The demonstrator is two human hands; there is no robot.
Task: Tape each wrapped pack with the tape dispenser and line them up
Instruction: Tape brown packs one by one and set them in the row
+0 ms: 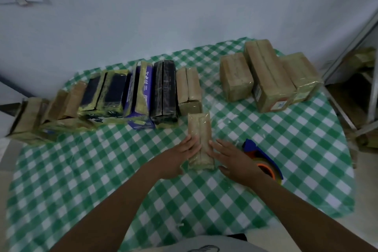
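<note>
Wrapped pack (199,139) mid-surface; left grip (180,156), right grip (235,161) released, straight fingers pressing its sides; taping seems done; next: slide it to right end of row (143,96) by far edge; tape dispenser (263,159) beside right grip.

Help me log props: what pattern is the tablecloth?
The tablecloth is green-and-white checked, clearest in the head view.

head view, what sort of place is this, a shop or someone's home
Likely a home or small informal packing spot: a green checked tablecloth set against a plain wall, a row of taped packs, and a tape dispenser.
</note>
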